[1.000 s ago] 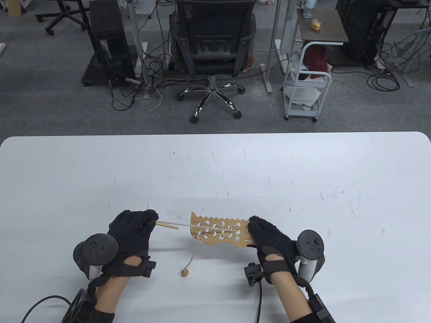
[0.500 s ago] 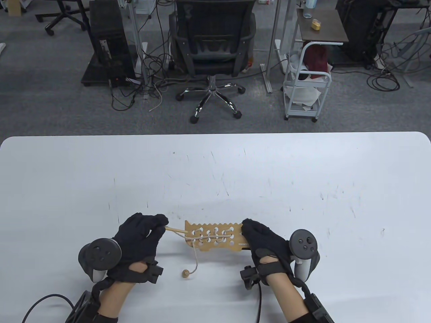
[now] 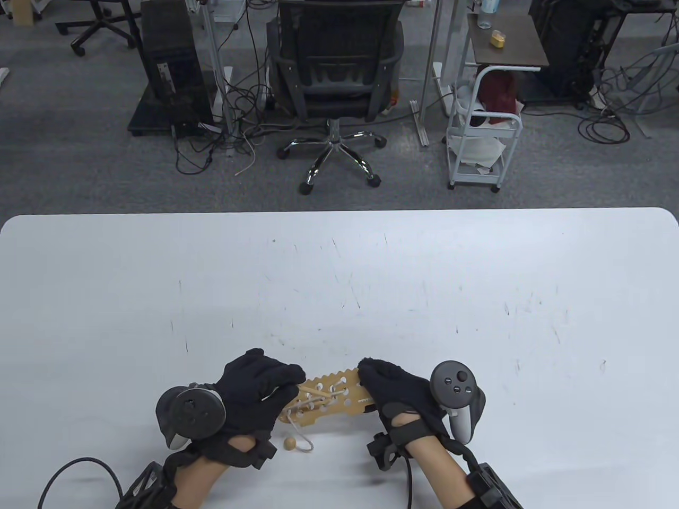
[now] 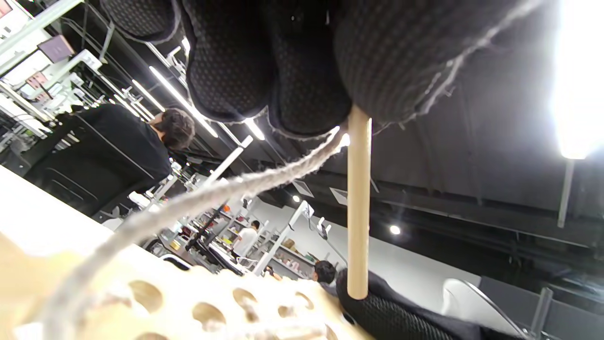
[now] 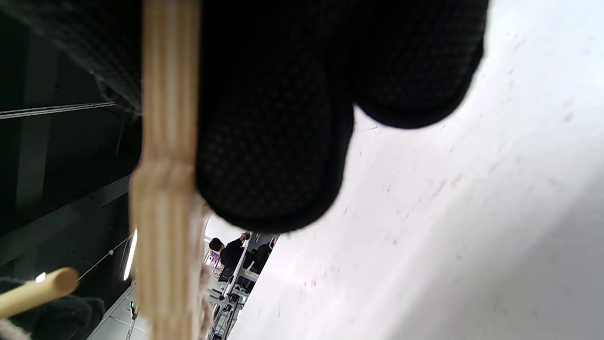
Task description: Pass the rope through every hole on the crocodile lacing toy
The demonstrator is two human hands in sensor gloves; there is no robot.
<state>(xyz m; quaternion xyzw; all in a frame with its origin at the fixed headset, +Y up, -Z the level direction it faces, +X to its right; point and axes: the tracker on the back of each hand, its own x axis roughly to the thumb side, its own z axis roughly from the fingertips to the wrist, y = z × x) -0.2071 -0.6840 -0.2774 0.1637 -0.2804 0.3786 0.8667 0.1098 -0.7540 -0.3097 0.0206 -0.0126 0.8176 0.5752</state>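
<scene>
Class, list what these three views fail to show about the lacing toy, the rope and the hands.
- Crocodile board, table view: both ends hidden under the left hand and right hand.
- Which hole the wooden needle aims at: undecidable in any view.
- Rope, left wrist view: blurred near the lens.
- Board edge, right wrist view: blurred.

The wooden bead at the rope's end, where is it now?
In the table view the wooden bead lies on the table, just below the crocodile board, right of the left hand.
</scene>
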